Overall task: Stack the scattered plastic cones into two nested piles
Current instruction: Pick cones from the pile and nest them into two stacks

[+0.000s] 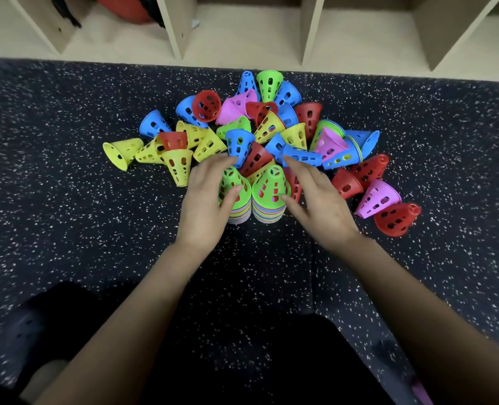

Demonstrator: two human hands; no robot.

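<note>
The two nested piles stand side by side on the speckled dark floor (67,200), just in front of the loose heap. The left pile (236,213) and right pile (268,211) nearly touch. Each is upright, wide rims down, narrow end up, long axis vertical, and topped with a green cone.

The left hand (204,206) lies over the left pile's near side, thumb against its green top. Its fingers are stretched forward and apart, their tips at a blue cone (239,144) whose narrow end tilts toward the person. The right hand (321,206) has its fingers spread too. Its thumb is beside the right pile and its forefinger reaches a second blue cone (302,156) lying on its side, axis running left to right. Neither hand is curled round anything, though blur softens the fingertips.

The scattered cones (260,124) fan out behind and to both sides, pointing every way. Yellow cones (122,152) mark the left edge, and red cones (397,219) and pink ones the right.

Bare floor opens wide to the left and right of the heap, and between the piles and the person's dark-clothed legs (242,361). Behind, the farthest cones lie near the front edge of a pale wooden shelf unit (242,39).
</note>
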